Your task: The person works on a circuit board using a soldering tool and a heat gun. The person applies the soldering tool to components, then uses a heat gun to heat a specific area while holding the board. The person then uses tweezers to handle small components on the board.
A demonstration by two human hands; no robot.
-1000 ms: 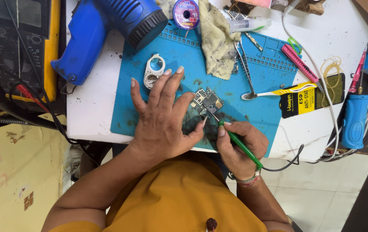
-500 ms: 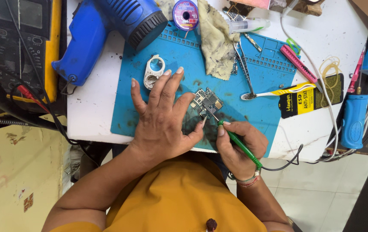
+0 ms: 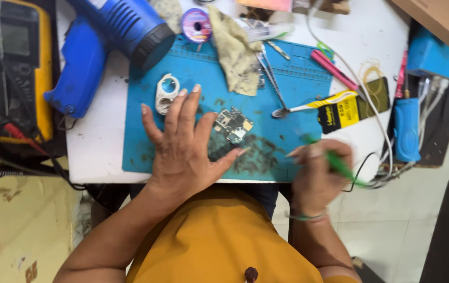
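Blue work mat (image 3: 287, 105) covers the bench under both hands. Blue heat gun (image 3: 109, 42) lies well beyond the left hand, toward the far left corner. Soiled cloth (image 3: 235, 52) sits past the fingertips, on the mat's far part.

Left hand (image 3: 182, 147) lies flat, fingers spread, palm down on the mat, grasping nothing; thumb tip close beside the circuit board (image 3: 233, 124), which rests on the mat just to the thumb side of the index finger. White ring-shaped part (image 3: 165, 93) just beyond the middle fingers.

Right hand (image 3: 316, 173), blurred, clenched around a green-handled tool (image 3: 339, 165), off to the board's right at the mat's near edge.
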